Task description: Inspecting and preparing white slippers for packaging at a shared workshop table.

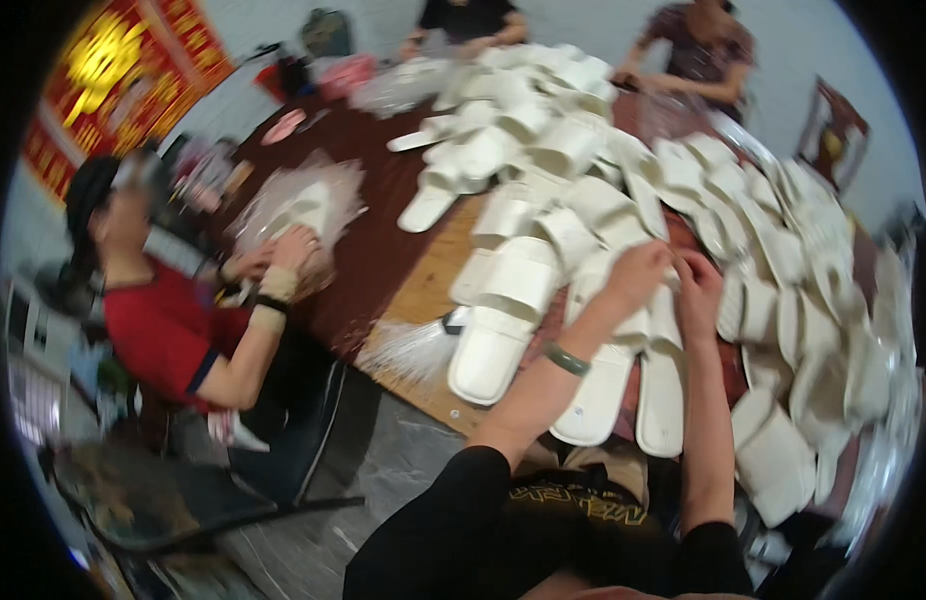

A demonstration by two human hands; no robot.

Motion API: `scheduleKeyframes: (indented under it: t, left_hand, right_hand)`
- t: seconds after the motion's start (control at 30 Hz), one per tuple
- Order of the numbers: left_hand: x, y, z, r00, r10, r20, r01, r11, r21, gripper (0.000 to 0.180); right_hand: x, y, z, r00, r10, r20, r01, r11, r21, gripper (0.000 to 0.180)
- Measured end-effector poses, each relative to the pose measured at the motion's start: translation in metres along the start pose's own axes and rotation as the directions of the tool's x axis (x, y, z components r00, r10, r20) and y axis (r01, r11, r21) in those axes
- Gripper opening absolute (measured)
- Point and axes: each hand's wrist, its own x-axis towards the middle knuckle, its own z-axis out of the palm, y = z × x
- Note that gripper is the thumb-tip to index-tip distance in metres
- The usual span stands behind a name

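My left hand [638,274] and my right hand [699,288] meet over a pair of white slippers, with their fingertips pinched close together. Anything between the fingers is too small or too blurred to make out. Below the hands, the left slipper [592,396] and the right slipper [662,402] lie side by side, soles down, heels toward me. Another white slipper [486,350] lies to the left of my left forearm. A bundle of thin clear plastic strands [408,352] rests on a bare wooden part of the table [423,290].
A large heap of white slippers [543,130] spreads across the table, with more slippers [783,250] at right. On the left, a person in red [168,320] handles a slipper in a clear bag [333,190]. Two more people sit at the far side. A chair [173,490] stands lower left.
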Motion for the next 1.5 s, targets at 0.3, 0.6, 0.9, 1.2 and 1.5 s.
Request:
scheduleKeyframes:
  t: [0.3, 0.6, 0.9, 1.2, 1.5]
  left_hand:
    - [0.001, 0.007, -0.005, 0.986, -0.156, 0.056, 0.162, 0.976, -0.144, 0.012]
    - [0.005, 0.043, -0.033, 0.965, -0.143, -0.218, 0.002, 0.840, -0.543, 0.011]
    - [-0.093, 0.174, -0.163, 0.826, 0.400, -0.397, -0.561, 0.651, -0.510, 0.015]
    - [-0.117, 0.101, -0.030, 0.868, -0.419, 0.268, 0.124, 0.704, 0.699, 0.064]
    - [-0.089, 0.041, 0.020, 0.976, -0.200, 0.088, 0.075, 0.685, 0.725, 0.045]
  right_hand:
    - [-0.001, 0.004, 0.006, 0.994, -0.100, -0.034, 0.101, 0.994, 0.041, 0.012]
    - [0.008, 0.020, 0.010, 0.961, -0.070, -0.268, 0.061, 0.997, -0.043, 0.010]
    - [0.019, 0.020, -0.011, 0.966, 0.227, -0.122, -0.169, 0.915, 0.365, 0.018]
    - [0.011, 0.006, -0.035, 0.944, 0.318, -0.084, -0.239, 0.839, 0.488, 0.018]
    - [0.011, 0.002, -0.050, 0.967, 0.252, -0.031, -0.213, 0.871, 0.444, 0.019]
